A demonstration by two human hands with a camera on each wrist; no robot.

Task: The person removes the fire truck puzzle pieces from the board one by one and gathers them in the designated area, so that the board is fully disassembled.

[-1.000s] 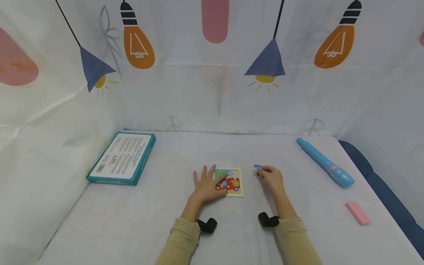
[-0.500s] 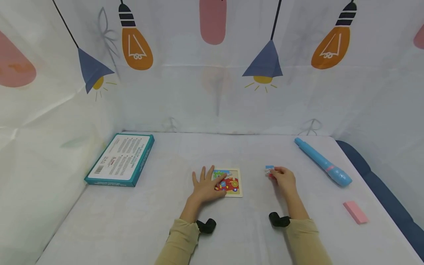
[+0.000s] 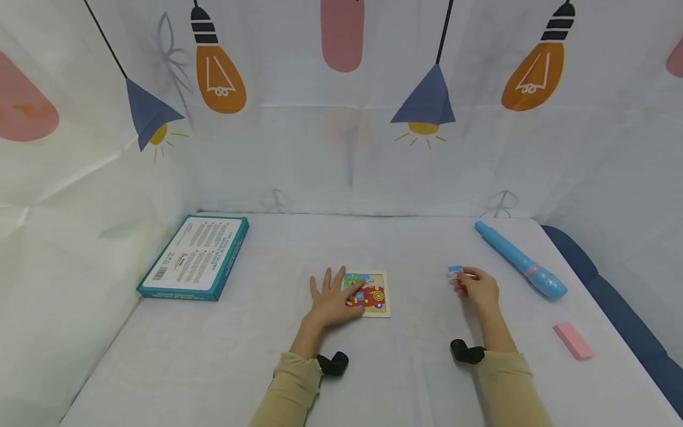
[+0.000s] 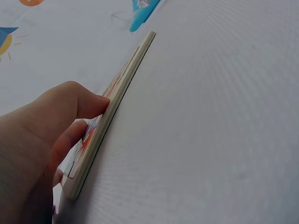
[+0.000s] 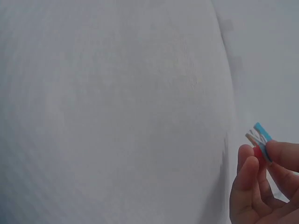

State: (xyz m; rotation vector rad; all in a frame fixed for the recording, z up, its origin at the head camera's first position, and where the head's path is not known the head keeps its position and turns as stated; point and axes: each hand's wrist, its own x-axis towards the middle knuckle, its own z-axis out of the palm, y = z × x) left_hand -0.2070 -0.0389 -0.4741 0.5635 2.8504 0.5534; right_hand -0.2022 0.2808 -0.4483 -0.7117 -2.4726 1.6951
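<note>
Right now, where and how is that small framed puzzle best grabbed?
Probably by the right end of its wooden frame, pinching the near and far edges, coming from the right. The left hand covers the left part, leaving that end free; the frame lies flat, so its edges seem the surest hold.

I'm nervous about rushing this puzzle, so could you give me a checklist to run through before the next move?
1. Piece held securely: ok as far as it shows; the right hand pinches the puzzle piece.
2. Board steadied: ok; the left hand rests on the puzzle board.
3. Gap visible: ok; a bare patch shows at the board's upper right in the head view.
4. Piece over that patch: not ok; it is well to the right of the board.
5. Piece matches the patch's shape: cannot tell; fingers hide part of it.
6. Pink block out of the way: ok; neither hand touches it.
</note>
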